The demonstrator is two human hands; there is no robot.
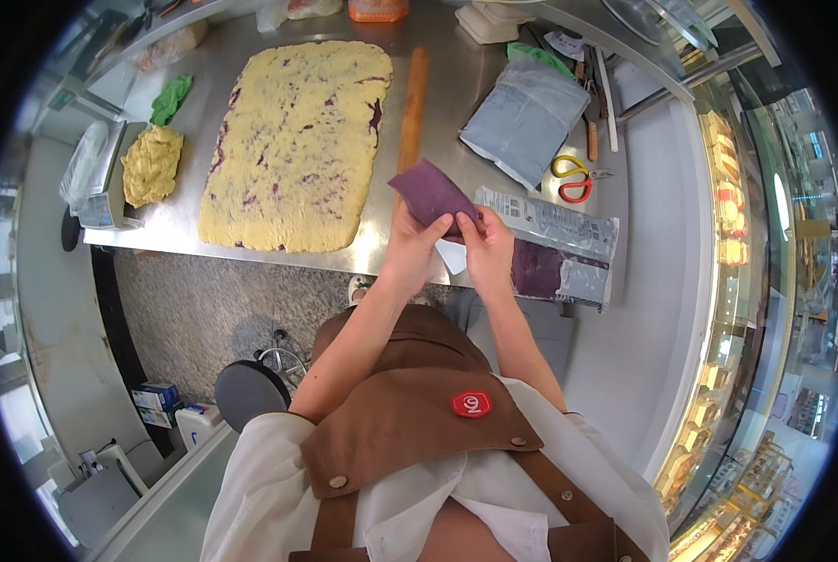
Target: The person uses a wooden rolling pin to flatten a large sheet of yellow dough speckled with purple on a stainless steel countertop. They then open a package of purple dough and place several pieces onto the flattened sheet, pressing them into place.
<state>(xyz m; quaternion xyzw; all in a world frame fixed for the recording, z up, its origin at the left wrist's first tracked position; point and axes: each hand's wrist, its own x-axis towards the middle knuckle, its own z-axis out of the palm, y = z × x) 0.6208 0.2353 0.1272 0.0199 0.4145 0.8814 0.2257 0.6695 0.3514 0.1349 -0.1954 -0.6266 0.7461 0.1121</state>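
Both hands hold one piece of purple paste or dough (434, 191) above the steel table's front edge. My left hand (413, 246) grips it from the left, and my right hand (486, 246) from the right, with the thumbs close together on top. To the left lies a large flat sheet of yellow dough (299, 147) with purple streaks. A wooden rolling pin (413, 105) rests beside the sheet, its near end hidden behind the purple piece. Right of my right hand an opened plastic bag (566, 228) shows purple filling (537, 270) inside. A white scraper or card (452, 257) is partly hidden between my forearms.
A lump of yellow dough (152, 165) sits beside a scale (113, 175) at the left. Toward the right are a grey plastic bag (528, 116), red and yellow scissors (575, 179) and a wooden-handled tool (592, 140). A round stool (250, 395) stands below the table.
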